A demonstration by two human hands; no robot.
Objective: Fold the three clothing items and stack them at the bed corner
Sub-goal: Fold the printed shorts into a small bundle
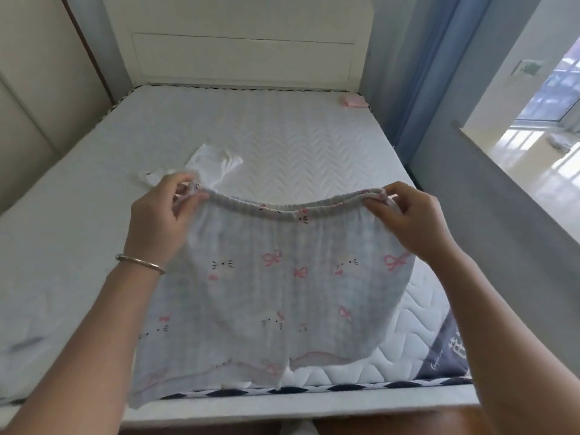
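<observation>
While hanging above the mattress (298,142), could put the printed shorts (276,293) down crooked.
Held over the near edge; might slip off if lowered short, or bunch onto the white garment (216,163) lying loose behind, well apart from the pink piece (355,101) at the far right corner. Pinched at each waistband end by left hand (157,221) and right hand (411,221); would skew if let go unevenly.

Daylight comes from the window (552,89) at the right — the floor (530,164) below it glares white. The mattress (298,136) is softly, evenly lit with faint shadows; the picture is slightly soft, straight edges bowing toward the corners.
</observation>
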